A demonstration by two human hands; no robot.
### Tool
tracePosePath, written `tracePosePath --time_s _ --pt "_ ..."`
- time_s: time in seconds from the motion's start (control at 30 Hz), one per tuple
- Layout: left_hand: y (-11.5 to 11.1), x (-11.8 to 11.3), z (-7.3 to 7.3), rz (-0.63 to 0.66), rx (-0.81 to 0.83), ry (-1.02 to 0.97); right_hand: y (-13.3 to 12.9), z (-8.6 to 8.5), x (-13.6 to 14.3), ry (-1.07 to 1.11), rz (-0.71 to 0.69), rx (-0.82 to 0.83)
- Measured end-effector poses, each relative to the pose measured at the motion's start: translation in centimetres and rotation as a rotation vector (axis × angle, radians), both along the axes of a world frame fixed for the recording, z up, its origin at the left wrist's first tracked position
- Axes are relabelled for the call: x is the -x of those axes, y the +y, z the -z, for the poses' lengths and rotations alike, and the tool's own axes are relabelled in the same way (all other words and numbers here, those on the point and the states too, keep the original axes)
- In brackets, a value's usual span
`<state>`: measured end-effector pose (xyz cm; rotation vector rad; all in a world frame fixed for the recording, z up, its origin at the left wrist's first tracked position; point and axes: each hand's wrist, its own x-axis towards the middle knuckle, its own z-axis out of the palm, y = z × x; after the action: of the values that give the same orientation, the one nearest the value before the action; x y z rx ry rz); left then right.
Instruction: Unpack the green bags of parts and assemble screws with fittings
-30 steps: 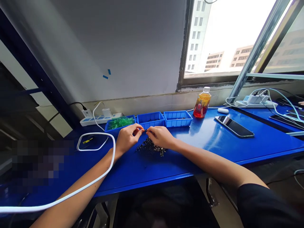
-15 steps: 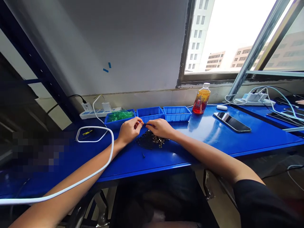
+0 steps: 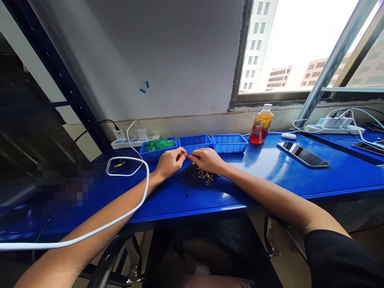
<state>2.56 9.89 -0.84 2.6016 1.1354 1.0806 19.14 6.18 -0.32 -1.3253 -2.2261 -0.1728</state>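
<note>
My left hand [image 3: 169, 162] and my right hand [image 3: 209, 160] meet fingertip to fingertip over the blue table. Both are closed in a pinch on a tiny dark piece [image 3: 188, 156], mostly covered by the fingers; its kind cannot be made out. Just below them lies a heap of thin black screw-like pieces [image 3: 191, 177], with brass-coloured small metal parts [image 3: 207, 176] along its right side. One loose black screw-like piece [image 3: 186, 193] rests alone in front of the heap.
Behind the hands stand a blue bin with green plastic bags [image 3: 160, 144] and two more blue bins [image 3: 195, 141] [image 3: 229, 143]. A drink bottle [image 3: 261, 125] and phone [image 3: 303, 155] sit right. A white cable [image 3: 147, 182] loops across my left forearm.
The view has turned a little left, so everything sits further right. My fingertips have come closer together around the tiny dark piece, and less of it shows.
</note>
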Motion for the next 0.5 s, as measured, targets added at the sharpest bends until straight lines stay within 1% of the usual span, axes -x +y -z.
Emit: tracePosePath --time_s 0.13,0.33,0.5 --pt "-0.02 -0.02 -0.01 -0.003 0.008 -0.032 -0.13 -0.05 0.22 -0.009 0.025 -0.007" --pt "-0.13 -0.10 -0.08 -0.019 0.044 -0.005 -0.35 -0.05 0.40 -0.057 0.004 0.031" --pt "-0.21 -0.14 -0.08 -0.039 0.051 -0.004 -0.24 -0.01 0.37 -0.047 0.021 -0.009"
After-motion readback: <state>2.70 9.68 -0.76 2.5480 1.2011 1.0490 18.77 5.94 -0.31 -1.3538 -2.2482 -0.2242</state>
